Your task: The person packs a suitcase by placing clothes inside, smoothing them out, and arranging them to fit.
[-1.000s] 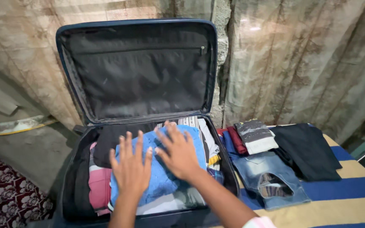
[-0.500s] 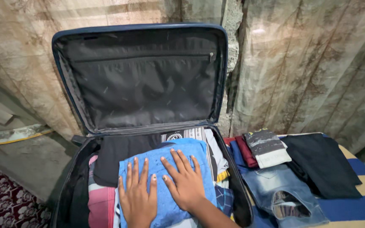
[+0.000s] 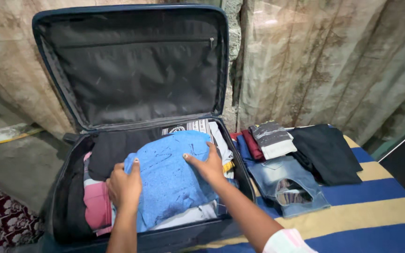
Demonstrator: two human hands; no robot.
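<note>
Hands grip folded blue garment [image 3: 169,175] atop clothes in open suitcase [image 3: 132,65]: left hand [image 3: 123,186] curled on its left edge, right hand [image 3: 207,164] clasping right edge; jeans [image 3: 287,180] beside on striped bed [image 3: 376,211].

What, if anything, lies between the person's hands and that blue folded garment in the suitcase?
Nothing visible does. The left hand grips the blue garment at its left edge and the right hand at its right edge, both touching the cloth directly, on top of the other clothes in the open suitcase.
</note>
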